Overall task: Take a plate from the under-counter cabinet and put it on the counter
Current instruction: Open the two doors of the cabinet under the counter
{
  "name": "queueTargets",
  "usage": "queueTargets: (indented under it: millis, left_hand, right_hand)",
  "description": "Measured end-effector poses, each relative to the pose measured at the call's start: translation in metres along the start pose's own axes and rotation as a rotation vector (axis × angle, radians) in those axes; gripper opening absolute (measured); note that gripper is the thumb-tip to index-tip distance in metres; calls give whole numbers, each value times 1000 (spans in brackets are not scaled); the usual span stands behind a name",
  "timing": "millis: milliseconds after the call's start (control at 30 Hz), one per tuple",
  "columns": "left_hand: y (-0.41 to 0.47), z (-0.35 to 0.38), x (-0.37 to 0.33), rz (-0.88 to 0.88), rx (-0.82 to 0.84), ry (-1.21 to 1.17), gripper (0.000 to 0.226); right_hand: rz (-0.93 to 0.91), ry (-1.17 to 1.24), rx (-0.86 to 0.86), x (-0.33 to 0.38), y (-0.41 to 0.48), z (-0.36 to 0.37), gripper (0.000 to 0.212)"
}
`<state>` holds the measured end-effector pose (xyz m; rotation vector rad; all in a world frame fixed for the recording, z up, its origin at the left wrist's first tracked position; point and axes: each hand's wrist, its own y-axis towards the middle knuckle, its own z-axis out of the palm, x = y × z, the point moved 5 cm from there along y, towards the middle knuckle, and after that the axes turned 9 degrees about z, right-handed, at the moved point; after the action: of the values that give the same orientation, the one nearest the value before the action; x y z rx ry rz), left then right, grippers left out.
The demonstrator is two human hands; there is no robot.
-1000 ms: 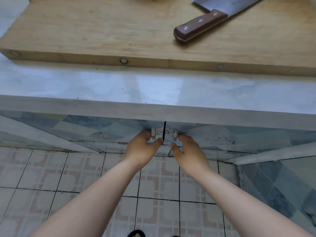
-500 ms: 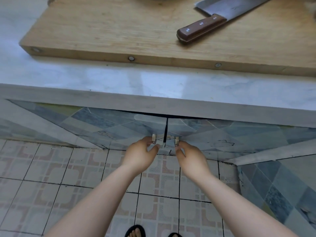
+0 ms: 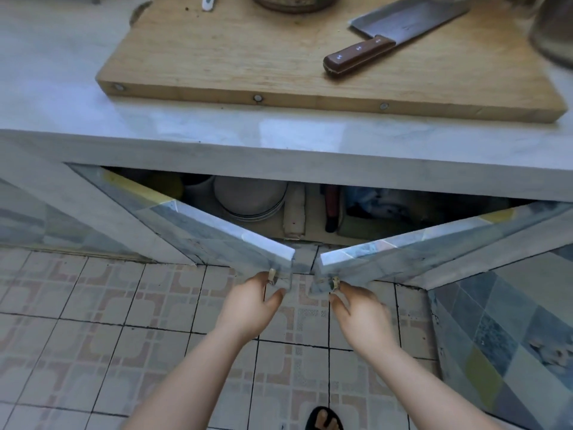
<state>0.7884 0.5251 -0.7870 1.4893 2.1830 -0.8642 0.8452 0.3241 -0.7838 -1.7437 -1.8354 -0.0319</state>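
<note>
Two tiled cabinet doors stand half open under the pale counter (image 3: 217, 141). My left hand (image 3: 251, 302) grips the small handle of the left door (image 3: 217, 231). My right hand (image 3: 356, 308) pinches the handle of the right door (image 3: 418, 243). Through the gap between them a stack of pale plates (image 3: 248, 197) lies on the cabinet shelf, left of centre, partly hidden under the counter's edge. Both hands are well below and in front of the plates.
A wooden cutting board (image 3: 279, 66) with a cleaver (image 3: 381, 38) lies on the counter above. Inside the cabinet are a pale roll (image 3: 294, 212), a dark bottle (image 3: 331, 206) and bags at the right. My sandalled foot (image 3: 324, 418) stands on the tiled floor.
Both doors have swung outward from shut to half open, pulled by my hands. The plates and other items inside have come into sight.
</note>
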Motion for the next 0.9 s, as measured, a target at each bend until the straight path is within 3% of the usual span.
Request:
queueTargets:
  millis: [167, 433, 667, 900]
  left_hand:
    - [-40, -2, 21, 6, 14, -14, 38]
    - [-120, -20, 67, -25, -18, 68, 34]
    - [-180, -48, 115, -130, -114, 50, 44]
    - [-210, -65, 148, -226, -157, 9, 39]
  right_hand:
    - [116, -21, -40, -20, -35, 7, 37]
    - [373, 79, -67, -68, -107, 10, 62]
    - [450, 153, -14, -114, -136, 5, 58]
    - [435, 216, 5, -142, -150, 0, 45]
